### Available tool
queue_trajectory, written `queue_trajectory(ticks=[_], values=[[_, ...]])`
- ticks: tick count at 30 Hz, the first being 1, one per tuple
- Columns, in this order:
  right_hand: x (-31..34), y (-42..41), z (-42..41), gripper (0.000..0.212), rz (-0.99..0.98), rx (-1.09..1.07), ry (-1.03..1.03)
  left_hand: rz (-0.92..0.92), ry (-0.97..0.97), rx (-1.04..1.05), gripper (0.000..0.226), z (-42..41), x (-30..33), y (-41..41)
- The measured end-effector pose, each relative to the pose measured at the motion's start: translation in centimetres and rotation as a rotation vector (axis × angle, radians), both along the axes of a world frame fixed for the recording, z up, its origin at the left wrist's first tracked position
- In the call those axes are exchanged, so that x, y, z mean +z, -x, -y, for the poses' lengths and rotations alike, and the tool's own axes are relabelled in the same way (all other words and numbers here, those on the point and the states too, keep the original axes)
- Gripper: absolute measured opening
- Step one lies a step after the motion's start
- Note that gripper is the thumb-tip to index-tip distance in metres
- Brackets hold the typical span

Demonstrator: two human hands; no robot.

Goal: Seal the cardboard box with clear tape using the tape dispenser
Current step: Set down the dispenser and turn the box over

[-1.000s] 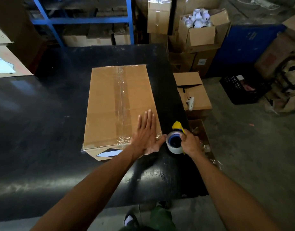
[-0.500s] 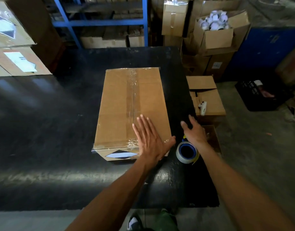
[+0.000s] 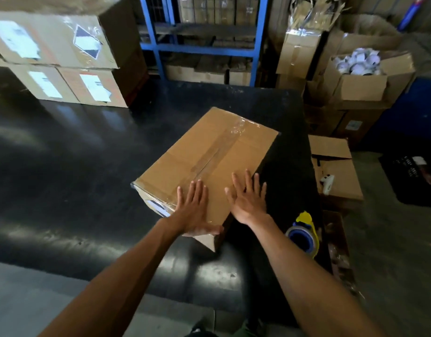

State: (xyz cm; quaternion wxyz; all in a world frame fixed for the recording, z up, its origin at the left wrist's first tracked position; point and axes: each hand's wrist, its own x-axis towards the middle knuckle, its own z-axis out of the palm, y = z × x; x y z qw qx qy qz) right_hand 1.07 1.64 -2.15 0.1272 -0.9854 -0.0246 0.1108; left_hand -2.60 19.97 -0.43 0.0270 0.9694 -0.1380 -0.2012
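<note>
The right hand (image 3: 248,203) has let go of the blue-cored clear tape dispenser with the yellow tab (image 3: 303,235) and swung across onto the brown taped cardboard box (image 3: 209,161), which now sits turned at an angle on the glossy black bench (image 3: 63,178). Both hands lie flat and open, fingers spread, gripping nothing, the left hand (image 3: 193,210) pressed on the box's near corner just beside the right. The dispenser rests on the bench just right of the right wrist.
</note>
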Motion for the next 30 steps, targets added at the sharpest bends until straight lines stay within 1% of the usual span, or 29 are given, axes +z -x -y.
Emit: queue_trajectory(ticks=[2,4,6,7,8,10,12,13,16,20,22,24,27,30], values=[[0.6,1.9,-2.6,0.07,0.045,-0.011,0.042,-0.074,-0.051,-0.075,0.142,-3.1,1.2,-0.4],[1.3,3.3,-4.2,0.07,0.113,0.032,0.082,-0.139,-0.109,-0.122,0.142,-6.0,2.5,-0.7],[2.2,3.2,-4.5,0.062,0.163,0.079,0.092,-0.171,-0.152,-0.11,0.14,-8.3,3.3,-0.6],[2.5,2.7,-4.0,0.062,0.161,0.095,0.096,-0.175,-0.168,-0.084,0.138,-9.1,3.3,-0.6],[2.5,2.2,-3.3,0.067,0.139,0.109,0.108,-0.175,-0.17,-0.041,0.135,-9.5,3.1,-0.5],[2.0,1.2,-1.5,0.08,0.058,0.147,0.152,-0.176,-0.11,0.086,0.127,-9.4,1.9,-0.2],[1.3,1.0,-0.3,0.083,-0.038,0.157,0.144,-0.153,-0.012,0.193,0.12,-8.5,0.5,0.3],[1.0,1.1,0.0,0.084,-0.064,0.152,0.124,-0.122,0.014,0.209,0.119,-8.2,-0.1,0.7],[0.5,1.9,-0.7,0.083,-0.059,0.107,0.1,-0.054,0.009,0.165,0.117,-8.6,-0.8,0.9],[0.7,3.8,-2.7,0.082,-0.06,0.032,0.084,-0.093,-0.042,0.096,0.118,-10.4,0.5,-1.0],[1.5,4.2,-3.0,0.079,-0.028,0.035,0.101,-0.127,-0.07,0.095,0.117,-10.3,1.6,-2.3],[2.3,4.0,-2.0,0.073,0.007,0.049,0.145,-0.136,-0.07,0.074,0.112,-9.0,2.0,-2.8],[2.3,3.8,0.0,0.076,-0.068,-0.026,0.162,-0.112,0.024,0.061,0.102,-5.7,1.4,-2.4],[1.8,4.2,0.1,0.075,-0.077,-0.063,0.15,-0.048,0.01,0.07,0.097,-4.3,0.7,-2.5]])
